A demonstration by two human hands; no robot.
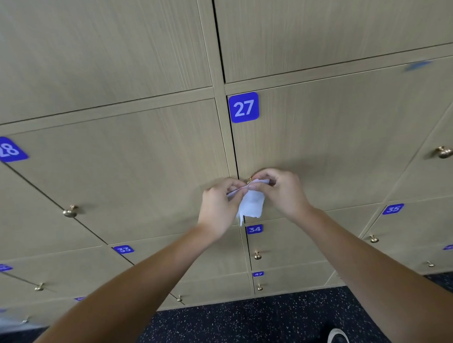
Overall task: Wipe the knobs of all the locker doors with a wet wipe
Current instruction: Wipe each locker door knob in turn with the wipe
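Both hands pinch a wet wipe (252, 204) at the knob of locker 27 (250, 180). The left hand (218, 207) presses thumb and forefinger together on the wipe's upper edge from the 9 o'clock side, and the right hand (281, 188) pinches the same edge from 3 o'clock, its fingers curled over the knob. The fingertips of the two hands nearly meet.

The wipe is white and thin, drawn taut between the pinches along its top and bunched there. Below, it hangs loose toward 6 o'clock, with creases and a ragged lower edge that tapers to a narrow tail. Only a small brass-coloured glint of the knob shows above the wipe at 12 o'clock; the rest is covered.

The door (336, 139) is pale wood grain with a blue square plate reading 27 (244, 107) at 12 o'clock from the hands. At 9 o'clock a bare round brass knob (70, 211) sits beside door 28. At 3 o'clock another knob (444, 151) is on the neighbouring door. Toward 6 o'clock the knob of locker 34 (257, 255) is uncovered, above a dark speckled floor (241, 328).
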